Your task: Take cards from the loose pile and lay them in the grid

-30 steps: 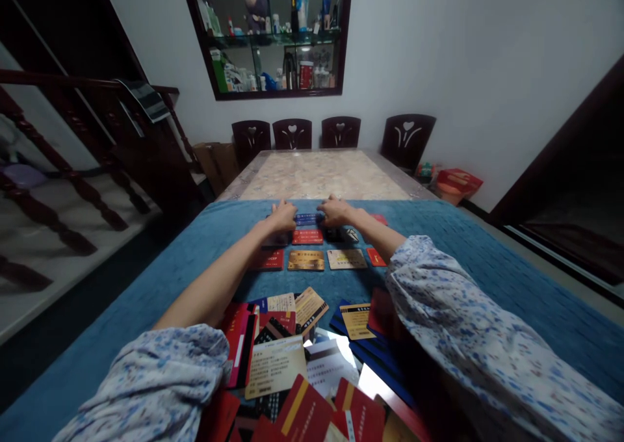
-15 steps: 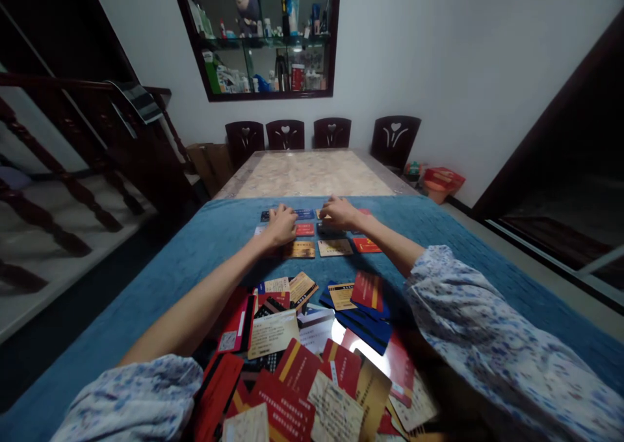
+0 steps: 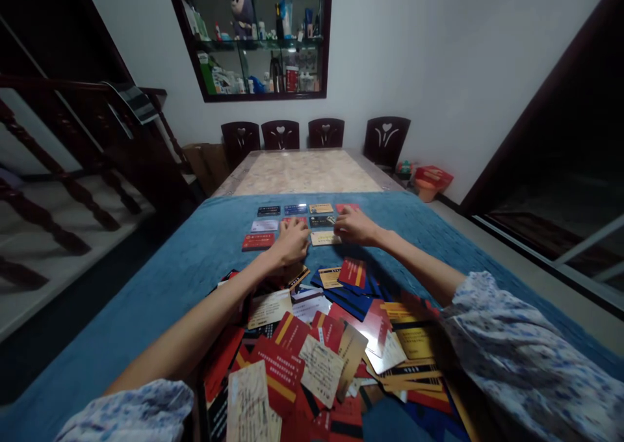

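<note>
Rows of bank-type cards lie on the blue cloth (image 3: 214, 227). My left hand (image 3: 294, 242) is over the second column, fingers bent down and slightly apart on the cards, hiding what lies under the palm. Left of it are a red card (image 3: 258, 242) and a pale card (image 3: 265, 226). My right hand (image 3: 359, 226) reaches over the right end of the rows, fingers bent and apart, tips by the dark card (image 3: 320, 221) and beige card (image 3: 324, 238). Cards beneath it are hidden. Behind are a black card (image 3: 269, 211), a blue card (image 3: 295, 209) and a yellow card (image 3: 320, 208).
A loose pile of mixed cards (image 3: 322, 364) spreads between my forearms at the near edge. Beyond the cloth is the pale tabletop (image 3: 302, 170), with several dark chairs (image 3: 326, 133) behind it. A wooden railing (image 3: 53, 143) stands left; a red bag (image 3: 433, 177) is right.
My left hand has moved right and nearer, uncovering the left column. My right hand has shifted right, from the third column to the right end. The view has shifted slightly.
</note>
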Demonstrator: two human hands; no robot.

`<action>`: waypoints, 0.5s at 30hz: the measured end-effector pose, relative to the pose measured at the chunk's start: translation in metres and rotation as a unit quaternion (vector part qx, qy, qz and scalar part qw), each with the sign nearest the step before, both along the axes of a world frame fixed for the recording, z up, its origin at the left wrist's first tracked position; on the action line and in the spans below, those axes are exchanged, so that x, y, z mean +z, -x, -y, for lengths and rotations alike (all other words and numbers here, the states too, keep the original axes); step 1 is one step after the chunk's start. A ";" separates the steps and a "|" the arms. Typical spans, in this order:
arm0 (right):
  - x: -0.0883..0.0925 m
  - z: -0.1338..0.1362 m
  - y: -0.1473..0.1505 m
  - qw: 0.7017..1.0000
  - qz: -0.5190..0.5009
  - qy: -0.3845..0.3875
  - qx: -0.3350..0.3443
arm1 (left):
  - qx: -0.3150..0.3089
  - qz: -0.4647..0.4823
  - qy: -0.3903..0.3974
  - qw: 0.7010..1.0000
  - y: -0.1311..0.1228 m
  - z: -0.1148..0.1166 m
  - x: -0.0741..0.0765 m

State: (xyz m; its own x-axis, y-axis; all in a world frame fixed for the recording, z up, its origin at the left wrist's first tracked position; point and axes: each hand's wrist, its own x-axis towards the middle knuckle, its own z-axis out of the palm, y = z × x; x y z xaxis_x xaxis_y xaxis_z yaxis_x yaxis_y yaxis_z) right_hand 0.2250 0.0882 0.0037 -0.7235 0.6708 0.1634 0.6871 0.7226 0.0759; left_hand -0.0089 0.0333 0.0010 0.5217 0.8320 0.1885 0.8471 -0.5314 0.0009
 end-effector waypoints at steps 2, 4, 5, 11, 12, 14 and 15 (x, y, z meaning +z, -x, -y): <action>-0.003 0.009 -0.007 1.000 -0.010 -0.001 0.010 | -0.008 0.003 -0.001 1.000 -0.004 0.009 0.000; -0.006 0.018 -0.015 1.000 -0.023 -0.004 0.014 | -0.018 0.006 0.000 1.000 -0.009 0.018 0.001; -0.007 0.023 -0.018 1.000 -0.027 -0.003 0.016 | -0.022 0.005 0.002 1.000 -0.012 0.023 0.002; -0.016 0.051 -0.039 0.999 -0.030 0.026 0.006 | -0.040 -0.005 0.014 0.999 -0.031 0.054 0.001; -0.018 0.055 -0.042 0.999 -0.034 0.031 0.008 | -0.049 -0.005 0.013 0.999 -0.035 0.058 0.000; -0.021 0.064 -0.046 0.998 -0.039 0.045 0.011 | -0.058 -0.009 0.012 0.998 -0.043 0.067 -0.003; -0.022 0.067 -0.048 0.998 -0.037 0.054 0.010 | -0.060 -0.012 0.015 0.998 -0.047 0.071 -0.004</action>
State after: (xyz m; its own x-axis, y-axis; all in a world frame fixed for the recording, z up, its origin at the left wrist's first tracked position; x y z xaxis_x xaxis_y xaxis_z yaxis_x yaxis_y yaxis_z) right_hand 0.2729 0.0208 -0.0182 -0.7253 0.6731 0.1442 0.6735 0.7372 -0.0539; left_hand 0.0380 -0.0382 -0.0028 0.6220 0.7684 0.1506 0.7773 -0.6291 -0.0003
